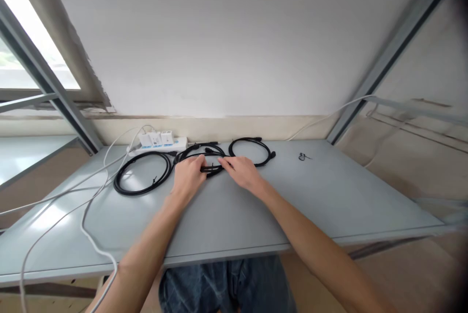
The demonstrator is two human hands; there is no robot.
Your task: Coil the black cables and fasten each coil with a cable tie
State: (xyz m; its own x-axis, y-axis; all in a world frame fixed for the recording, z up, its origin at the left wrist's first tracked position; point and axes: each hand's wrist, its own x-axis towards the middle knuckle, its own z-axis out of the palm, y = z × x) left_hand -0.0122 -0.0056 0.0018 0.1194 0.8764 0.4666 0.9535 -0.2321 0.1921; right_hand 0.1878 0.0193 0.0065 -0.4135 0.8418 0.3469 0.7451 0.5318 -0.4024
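Three coiled black cables lie in a row on the grey table (226, 215). My left hand (188, 176) and my right hand (243, 172) both rest on the middle coil (204, 152), fingers pinched together on its near strands. The left coil (141, 176) sits beside my left hand, untouched. The right coil (252, 149) lies just behind my right hand.
A white power strip (161, 145) with white chargers stands at the back by the wall, and white cords (87, 191) trail from it over the table's left side. A small black tie (303, 157) lies to the right. Metal frame struts rise at both back corners.
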